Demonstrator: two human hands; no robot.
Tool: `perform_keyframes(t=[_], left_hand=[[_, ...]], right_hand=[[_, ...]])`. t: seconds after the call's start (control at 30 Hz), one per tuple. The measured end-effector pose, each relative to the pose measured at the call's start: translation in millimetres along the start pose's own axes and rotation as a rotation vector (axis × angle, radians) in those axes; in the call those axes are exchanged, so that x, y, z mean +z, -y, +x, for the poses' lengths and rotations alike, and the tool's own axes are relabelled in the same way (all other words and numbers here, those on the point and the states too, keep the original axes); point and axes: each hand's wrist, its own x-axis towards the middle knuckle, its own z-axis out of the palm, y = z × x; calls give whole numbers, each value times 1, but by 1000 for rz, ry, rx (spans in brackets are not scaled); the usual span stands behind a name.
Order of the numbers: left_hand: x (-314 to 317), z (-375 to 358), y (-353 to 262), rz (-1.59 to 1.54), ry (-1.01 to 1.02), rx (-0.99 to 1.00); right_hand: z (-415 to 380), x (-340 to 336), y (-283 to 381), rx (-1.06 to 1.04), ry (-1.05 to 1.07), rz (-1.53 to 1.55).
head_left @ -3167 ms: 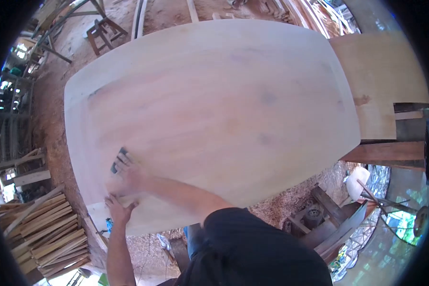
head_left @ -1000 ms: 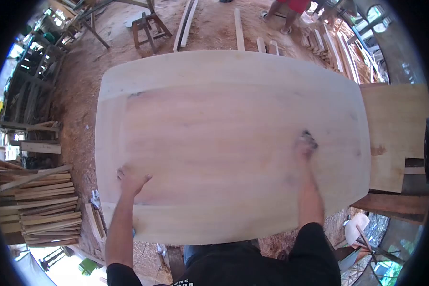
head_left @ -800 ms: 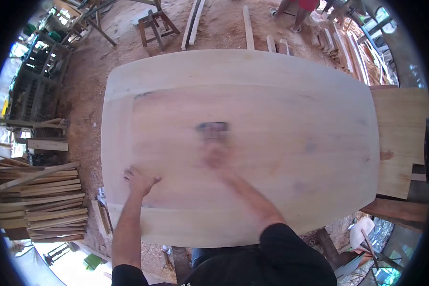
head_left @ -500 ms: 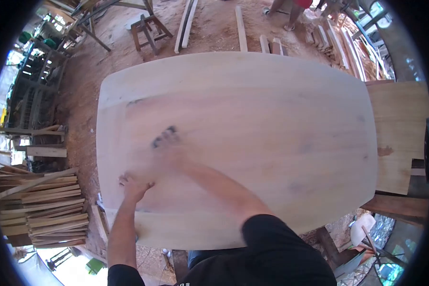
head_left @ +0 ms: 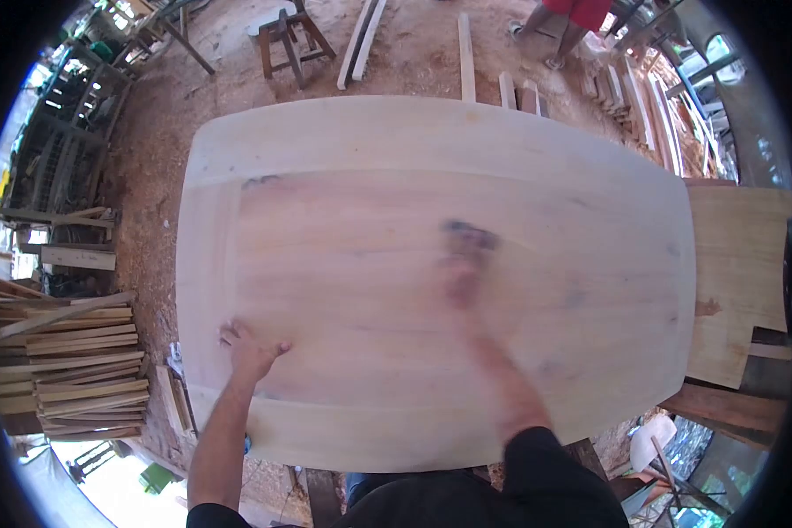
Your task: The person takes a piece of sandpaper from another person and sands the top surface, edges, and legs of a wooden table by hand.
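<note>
A large pale wooden tabletop (head_left: 396, 370) with slightly curved edges spreads out in front of me, its middle boards pinker than the border. My left hand (head_left: 252, 350) rests flat near its left end, fingers spread, holding nothing. Right of the middle, my right hand (head_left: 463, 280) presses on the surface, smeared by motion. Under its fingertips is a dark piece of sandpaper (head_left: 472, 233), too blurred to show its edges. Dark smudges mark the wood in several places.
Stacked wooden strips (head_left: 88, 370) lie at the left. A small wooden stool (head_left: 292, 44) stands beyond the far edge, near loose planks (head_left: 466, 57). Another person in red shorts (head_left: 581, 12) stands at the far right. A plywood sheet (head_left: 735, 273) adjoins the right end.
My right hand has swept to the right across the tabletop with the sandpaper, from near my left hand to past the middle. The left hand stays in place. The view has shifted slightly.
</note>
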Motion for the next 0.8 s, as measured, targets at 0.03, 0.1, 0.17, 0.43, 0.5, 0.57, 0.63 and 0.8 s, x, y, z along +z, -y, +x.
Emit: perform_keyframes(t=[0.03, 0.1, 0.17, 0.43, 0.5, 0.57, 0.63, 0.8], left_hand=[[1, 0, 0, 17, 8, -15], [-1, 0, 2, 35, 1, -31], [3, 0, 4, 28, -20, -23], [-1, -2, 2, 51, -4, 1], [1, -2, 2, 38, 10, -13], [-3, -1, 0, 15, 24, -18], [-3, 0, -3, 24, 27, -44], [-6, 0, -7, 60, 52, -46]], right_hand=[[5, -2, 87, -96, 76, 110], [24, -22, 244, -298, 275, 331], [56, -51, 331, -454, 520, 494], [33, -34, 30, -230, 310, 191], [12, -51, -127, 9, 223, -11], [0, -88, -245, 440, 166, 153], [-13, -83, -328, 596, 171, -211], [38, -14, -136, 292, 188, -271]])
